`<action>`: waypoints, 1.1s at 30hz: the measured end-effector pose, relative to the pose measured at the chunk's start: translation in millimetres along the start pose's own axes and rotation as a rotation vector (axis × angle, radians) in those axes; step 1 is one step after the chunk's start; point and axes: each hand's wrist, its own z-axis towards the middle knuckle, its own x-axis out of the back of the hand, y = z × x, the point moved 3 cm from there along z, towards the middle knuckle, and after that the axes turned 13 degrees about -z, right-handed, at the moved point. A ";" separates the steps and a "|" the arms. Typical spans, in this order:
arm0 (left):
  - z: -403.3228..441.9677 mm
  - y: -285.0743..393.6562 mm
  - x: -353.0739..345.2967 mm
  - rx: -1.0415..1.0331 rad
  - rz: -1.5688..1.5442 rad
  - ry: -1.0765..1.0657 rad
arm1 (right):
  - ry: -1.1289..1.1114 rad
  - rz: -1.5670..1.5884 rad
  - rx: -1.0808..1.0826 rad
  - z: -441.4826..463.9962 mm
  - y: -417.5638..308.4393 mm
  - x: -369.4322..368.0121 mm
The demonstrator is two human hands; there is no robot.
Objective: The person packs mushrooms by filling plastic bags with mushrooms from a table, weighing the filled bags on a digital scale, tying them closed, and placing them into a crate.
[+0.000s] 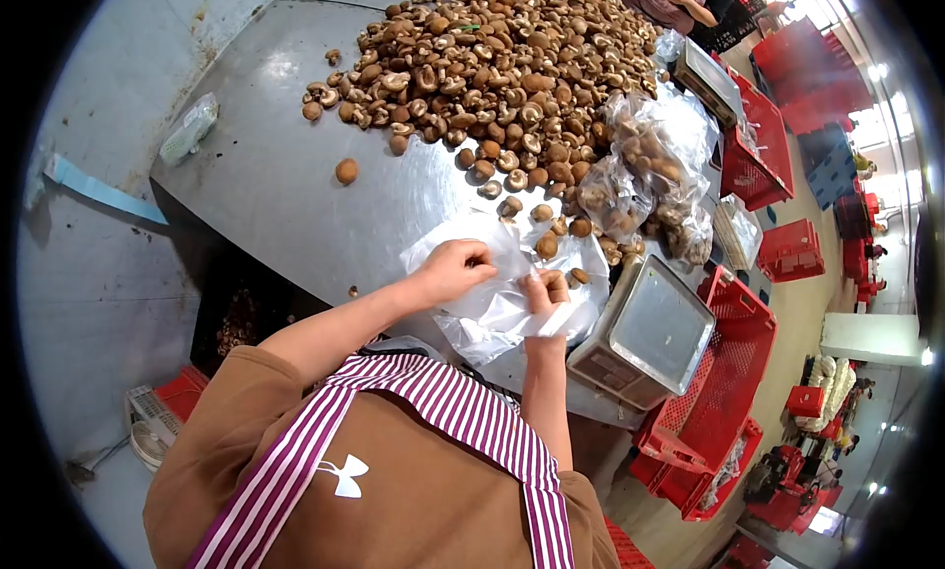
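My left hand (456,272) and my right hand (544,291) are close together at the near edge of the metal table (266,175). Both have their fingers pinched on a thin, clear plastic bag (482,313), which spreads in crumpled folds beneath and between them. A few loose shiitake mushrooms (546,245) lie just beyond the bag. Behind them rises a large heap of brown shiitake mushrooms (492,67). Whether anything is inside the bag between my hands, I cannot tell.
Filled bags of mushrooms (650,175) stand right of the heap. A weighing scale with a metal pan (661,325) sits by my right hand. Red crates (724,372) line the table's right side. Another person (679,0) is at the far end. A wall (108,303) is at left.
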 end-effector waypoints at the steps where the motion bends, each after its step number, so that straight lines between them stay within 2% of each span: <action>1: -2.4 -5.8 5.6 0.067 -0.049 0.036 | -0.010 0.072 -0.012 3.5 0.5 4.9; 2: -5.1 -11.1 11.0 0.135 -0.099 0.071 | -0.019 0.145 -0.024 4.4 -4.1 4.1; 3: -5.6 -16.3 15.3 0.126 -0.112 0.065 | 0.069 0.112 -0.081 1.0 -15.3 -2.0; 4: -6.1 -19.6 17.2 0.127 -0.112 0.070 | 0.064 0.111 -0.082 2.9 -11.3 -0.2; 6: -10.0 -15.1 19.1 0.213 -0.323 0.024 | -0.095 0.034 0.014 6.8 -2.6 0.6; 8: -9.3 -5.2 13.4 0.203 -0.385 0.023 | -0.126 -0.027 0.021 7.4 2.4 -8.7; 9: -8.4 -2.1 9.6 0.192 -0.445 0.016 | -0.146 -0.030 0.006 3.5 -6.2 -21.2; 10: -5.2 -10.6 6.3 0.034 -0.441 -0.014 | -0.166 -0.032 -0.009 0.5 -13.3 -30.5; 13: -5.7 -1.1 8.6 -0.053 -0.320 -0.029 | -0.190 0.000 0.009 3.8 -4.5 -34.5; 15: -7.5 -6.3 7.0 0.099 -0.502 -0.012 | -0.202 -0.005 -0.057 0.8 -10.3 -39.8; 22: -12.2 -9.2 7.8 0.131 -0.386 0.006 | -0.201 -0.112 -0.116 5.2 3.8 -33.5; 26: -11.4 -20.0 7.3 0.114 -0.358 -0.050 | -0.209 0.009 -0.190 3.9 6.9 -37.0; 28: -11.8 -17.3 7.8 -0.048 -0.165 0.010 | -0.200 0.065 -0.204 2.9 5.6 -38.2; 29: -11.5 -14.2 8.2 -0.056 -0.163 0.030 | -0.210 0.067 -0.222 2.6 5.3 -37.4; 33: -14.0 -13.5 10.0 0.086 -0.126 0.035 | -0.258 0.000 -0.258 1.1 -0.9 -32.4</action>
